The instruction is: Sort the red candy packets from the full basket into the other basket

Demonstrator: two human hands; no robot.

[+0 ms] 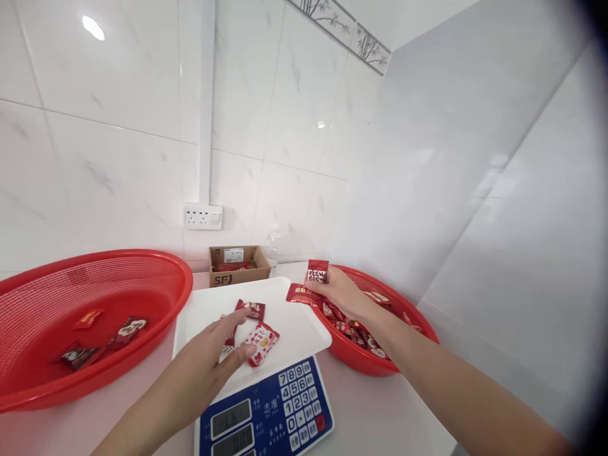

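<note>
My left hand (pixel 209 358) rests on the white tray of a digital scale (pixel 285 310), fingers stretched out and touching small red-and-white snack packets (pixel 261 342). Another dark red packet (pixel 253 309) lies just beyond them on the tray. My right hand (pixel 337 291) is over the near rim of the red basket on the right (pixel 361 361) and pinches a couple of red packets (pixel 316 272), one upright, one flat at the tray's edge. That basket holds several more red packets (pixel 356 332).
A large red mesh basket (pixel 156 297) at the left holds a few packets (pixel 126 329). The scale's blue keypad (pixel 297 405) faces me. An open cardboard box (pixel 237 265), a clear bottle (pixel 272 244) and a wall socket (pixel 203 216) are by the tiled wall.
</note>
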